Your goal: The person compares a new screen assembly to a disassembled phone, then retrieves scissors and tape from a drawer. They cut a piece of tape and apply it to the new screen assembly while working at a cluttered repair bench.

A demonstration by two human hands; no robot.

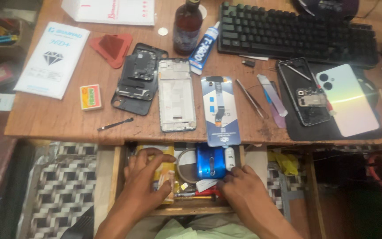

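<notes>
Both hands work inside the open drawer (pixel 119 177). The blue phone back (pixel 210 160) lies at 11 o'clock of the right hand (pixel 240 188), fingertips touching it, long axis 12-to-6. The left hand (pixel 144 175), fingers spread on yellow packets (pixel 166 170), is farther.

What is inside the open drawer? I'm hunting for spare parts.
The drawer shows a blue phone back, a round tin, yellow packets and tools. Both hands, left hand and right hand, cover the rest.

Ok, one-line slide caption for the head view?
Both hands, left and right, rummage in an open drawer below a desk strewn with dismantled phones.
</notes>
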